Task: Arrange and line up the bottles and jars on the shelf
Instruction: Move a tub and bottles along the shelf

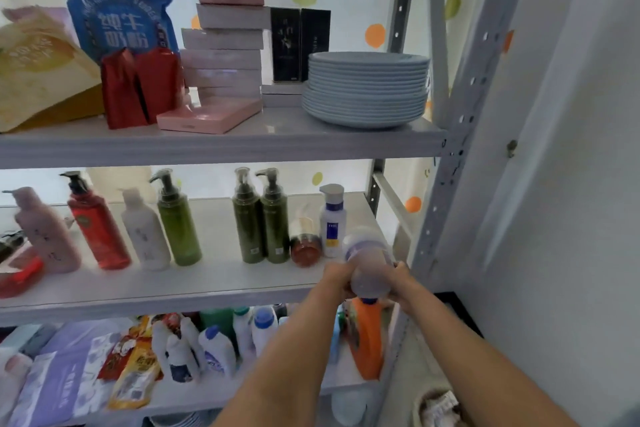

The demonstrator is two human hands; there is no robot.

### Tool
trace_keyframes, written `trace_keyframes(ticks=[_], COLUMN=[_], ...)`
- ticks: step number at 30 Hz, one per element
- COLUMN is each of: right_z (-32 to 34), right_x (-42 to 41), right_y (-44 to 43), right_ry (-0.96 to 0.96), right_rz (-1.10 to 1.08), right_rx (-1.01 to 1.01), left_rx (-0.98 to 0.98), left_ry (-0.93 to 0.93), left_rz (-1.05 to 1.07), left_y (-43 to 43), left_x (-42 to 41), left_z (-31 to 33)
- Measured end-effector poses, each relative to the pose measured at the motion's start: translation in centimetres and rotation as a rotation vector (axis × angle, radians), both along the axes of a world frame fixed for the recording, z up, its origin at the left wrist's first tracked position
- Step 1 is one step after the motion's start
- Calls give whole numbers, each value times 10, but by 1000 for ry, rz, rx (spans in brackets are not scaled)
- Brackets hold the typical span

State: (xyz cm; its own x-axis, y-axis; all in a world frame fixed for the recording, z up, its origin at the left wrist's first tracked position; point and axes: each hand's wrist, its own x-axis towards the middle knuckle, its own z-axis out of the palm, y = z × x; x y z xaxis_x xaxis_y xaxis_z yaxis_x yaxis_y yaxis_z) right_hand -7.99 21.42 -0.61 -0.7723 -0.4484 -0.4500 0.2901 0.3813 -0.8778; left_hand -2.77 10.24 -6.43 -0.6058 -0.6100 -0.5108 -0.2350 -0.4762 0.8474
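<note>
As hands (337, 279) (403, 280) grip tilted bottle (369, 263), arms fwd

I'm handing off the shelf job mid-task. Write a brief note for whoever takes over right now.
Hands: left hand and right hand both grip the pale bottle at the right end of the middle shelf. Too blurred to tell whether it is set down.
Standing in a row, left to right: pink bottle, red pump bottle, white bottle, green pump bottle, two dark green pump bottles, amber jar, blue-labelled bottle.
Left: probably place the held bottle, then close the gap between the green bottles.
</note>
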Motion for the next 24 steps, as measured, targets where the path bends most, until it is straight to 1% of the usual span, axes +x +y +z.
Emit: trace_keyframes(ticks=[3, 5, 7, 9, 11, 15, 18, 22, 24], right_z=[-6, -15, -24, -26, -24, -41, -64, -43, -44], right_x=[-27, -42, -59, -70, -76, -84, -94, -79, -73], right_y=[-9, -20, -33, -44, -53, -64, -69, -53, -45], right_ry=[-4, -11, 3, 0, -14, -85, -60, -41, -6], right_rz=[-18, -10, 4, 20, 7, 28, 62, 118, 91], right_rx=[-5, -11, -30, -48, -70, -69, -71, 8, 76], left_rx=[-22, -31, -47, -57, -85, -133, -131, -155, -191], left_ry=[-42, -25, 11, 0, -57, -152, -173, -151, -131], left_rz=[-5, 1, 25, 16, 2, 7, 22, 60, 79], left_y=[-24, -21, -10, -14, -22, -33, -33, -25, -21], left_x=[-51, -56, -50, -57, -67, -79, -79, -67, -55], left_z=[-36, -19, 20, 31, 33, 21, 13, 17, 19])
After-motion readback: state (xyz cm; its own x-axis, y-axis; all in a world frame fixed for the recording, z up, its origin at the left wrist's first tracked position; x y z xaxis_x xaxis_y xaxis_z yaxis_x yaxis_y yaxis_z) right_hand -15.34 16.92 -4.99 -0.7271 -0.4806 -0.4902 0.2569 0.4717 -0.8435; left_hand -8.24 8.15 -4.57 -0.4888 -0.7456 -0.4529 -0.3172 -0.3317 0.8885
